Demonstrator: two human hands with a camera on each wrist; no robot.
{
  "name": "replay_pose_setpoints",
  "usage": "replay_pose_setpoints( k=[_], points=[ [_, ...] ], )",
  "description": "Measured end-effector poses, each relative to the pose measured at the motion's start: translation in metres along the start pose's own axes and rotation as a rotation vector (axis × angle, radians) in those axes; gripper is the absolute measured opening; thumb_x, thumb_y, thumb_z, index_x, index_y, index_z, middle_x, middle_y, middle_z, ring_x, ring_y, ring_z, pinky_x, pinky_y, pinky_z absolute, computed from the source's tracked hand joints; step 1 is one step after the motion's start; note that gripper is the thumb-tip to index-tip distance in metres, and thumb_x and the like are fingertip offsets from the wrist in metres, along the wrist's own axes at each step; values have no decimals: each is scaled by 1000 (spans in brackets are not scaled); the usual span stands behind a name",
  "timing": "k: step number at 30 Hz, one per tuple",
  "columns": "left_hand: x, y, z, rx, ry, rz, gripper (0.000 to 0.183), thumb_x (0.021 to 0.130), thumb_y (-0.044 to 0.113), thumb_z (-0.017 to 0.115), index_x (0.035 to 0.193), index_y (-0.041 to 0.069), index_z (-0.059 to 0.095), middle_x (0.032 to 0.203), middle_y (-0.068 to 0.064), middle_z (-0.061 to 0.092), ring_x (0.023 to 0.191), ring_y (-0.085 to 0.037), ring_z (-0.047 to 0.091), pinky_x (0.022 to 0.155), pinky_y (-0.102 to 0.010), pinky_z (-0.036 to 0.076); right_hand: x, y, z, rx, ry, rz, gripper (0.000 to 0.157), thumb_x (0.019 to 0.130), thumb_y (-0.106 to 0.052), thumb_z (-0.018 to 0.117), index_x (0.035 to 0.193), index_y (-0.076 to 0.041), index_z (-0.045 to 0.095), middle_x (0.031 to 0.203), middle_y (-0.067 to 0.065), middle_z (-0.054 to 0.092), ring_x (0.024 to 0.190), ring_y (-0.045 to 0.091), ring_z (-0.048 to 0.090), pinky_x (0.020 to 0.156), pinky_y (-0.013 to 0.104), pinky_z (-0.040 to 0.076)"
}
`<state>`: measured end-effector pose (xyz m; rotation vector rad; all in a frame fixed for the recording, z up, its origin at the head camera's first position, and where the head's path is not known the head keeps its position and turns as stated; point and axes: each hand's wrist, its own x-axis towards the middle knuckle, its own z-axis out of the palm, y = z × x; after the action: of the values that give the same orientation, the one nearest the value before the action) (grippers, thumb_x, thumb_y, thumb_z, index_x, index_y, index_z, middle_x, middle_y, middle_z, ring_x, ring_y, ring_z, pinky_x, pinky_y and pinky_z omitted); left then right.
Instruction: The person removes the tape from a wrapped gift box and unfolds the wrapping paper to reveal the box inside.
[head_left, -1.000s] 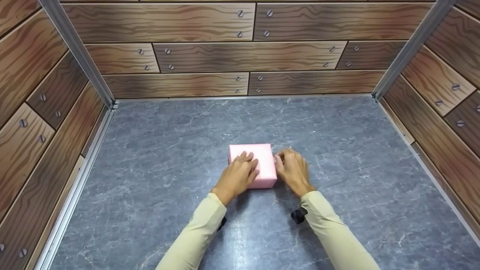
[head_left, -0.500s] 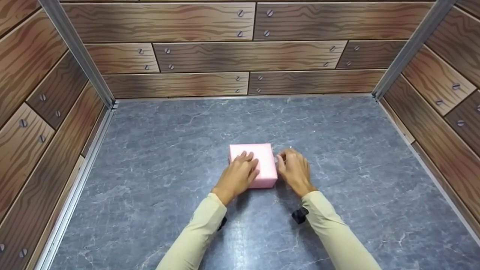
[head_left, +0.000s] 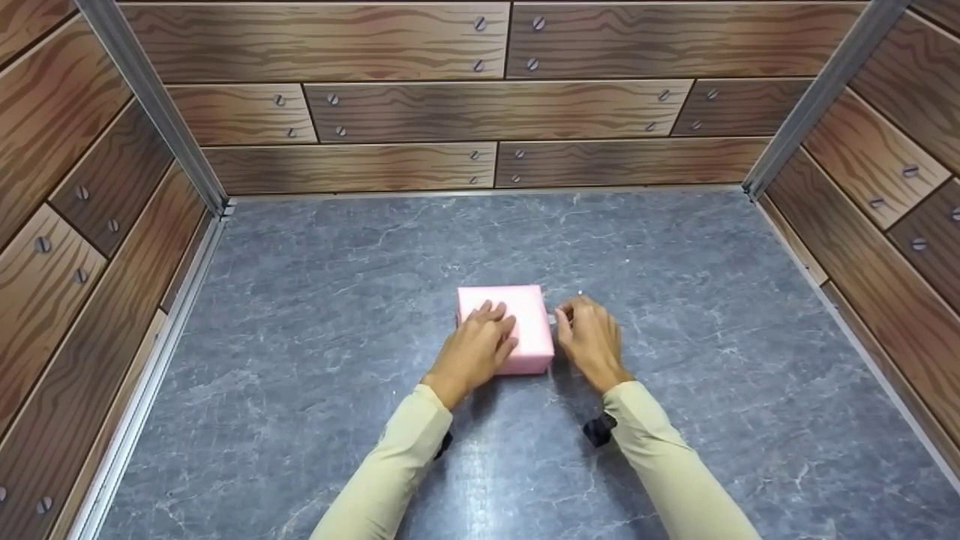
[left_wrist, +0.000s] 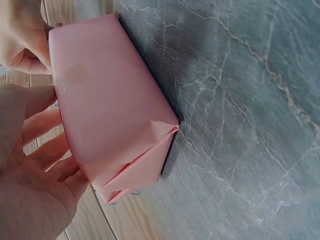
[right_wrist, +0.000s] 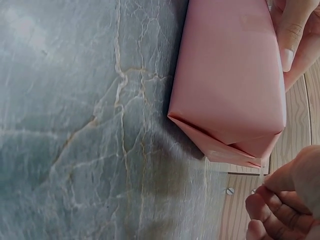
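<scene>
A box wrapped in pink paper (head_left: 529,322) sits on the grey marbled surface. On its top lies my left hand (head_left: 472,349), fingers spread and thumb toward the near edge. Off the box's right end, my right hand (head_left: 589,334) pinches a short strip of clear tape (head_left: 553,319) between thumb and forefinger. The right wrist view shows the folded end flap (right_wrist: 230,150) with the tape running from its tip to my fingertips. At the other end, the left wrist view shows a folded paper flap (left_wrist: 140,165) standing slightly loose. A tape patch (left_wrist: 75,75) marks the near side.
Wood-patterned panels form the back wall (head_left: 495,112), the left wall (head_left: 90,247) and the right wall (head_left: 877,210), joined by metal rails (head_left: 150,112). The marbled surface (head_left: 337,300) stretches around the box on all sides.
My right hand has shifted slightly right, away from the box's end, and more of the tape strip shows between them. My left hand and the box stay in place.
</scene>
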<state>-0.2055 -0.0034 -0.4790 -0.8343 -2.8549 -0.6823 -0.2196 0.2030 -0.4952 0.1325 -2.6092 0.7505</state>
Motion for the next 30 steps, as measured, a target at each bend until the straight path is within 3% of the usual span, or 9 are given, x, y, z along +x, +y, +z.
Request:
replay_pose_setpoints(
  k=[19, 30],
  points=[
    [-2, 1, -2, -34, -5, -26, 37, 103, 24, 60, 133, 3, 65, 148, -18, 52, 141, -38, 43, 121, -46, 29, -2, 8, -5, 9, 18, 9, 9, 90, -9, 72, 86, -1, 73, 82, 13, 68, 72, 31, 67, 63, 51, 53],
    [-2, 1, 1, -28, -14, -21, 38, 105, 24, 57, 135, 3, 64, 149, -18, 50, 143, -37, 41, 121, -46, 27, -3, 15, -10, 20, -14, 23, 11, 92, -10, 72, 90, 0, 75, 84, 14, 71, 74, 30, 68, 66, 49, 54]
  ],
)
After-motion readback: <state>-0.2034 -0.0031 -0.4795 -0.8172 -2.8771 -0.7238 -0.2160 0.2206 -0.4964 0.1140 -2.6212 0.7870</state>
